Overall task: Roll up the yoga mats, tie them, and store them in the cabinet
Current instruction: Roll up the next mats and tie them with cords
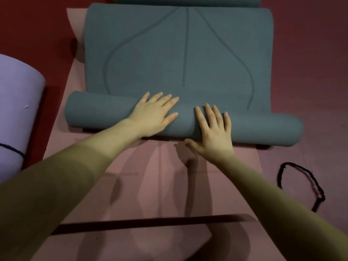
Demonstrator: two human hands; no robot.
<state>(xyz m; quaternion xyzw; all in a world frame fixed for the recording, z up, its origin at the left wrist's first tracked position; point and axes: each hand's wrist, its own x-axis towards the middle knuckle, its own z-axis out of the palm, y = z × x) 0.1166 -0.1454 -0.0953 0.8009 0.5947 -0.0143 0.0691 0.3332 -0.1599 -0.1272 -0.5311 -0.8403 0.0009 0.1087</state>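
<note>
Two mats lie stacked on the red floor: a pink mat beneath, a teal mat on top, partly rolled from the near end. That roll runs crosswise and looks skewed, its right end nearer than its left. A lilac roll, already tied, waits at the left. Both hands press flat and open on the teal roll, gripping nothing: left hand, right hand near the middle, likely to push it forward evenly. A black cord lies right, within reach for tying.

matt foam teal mat on matt pink mat; black cord looks fibrous.
</note>
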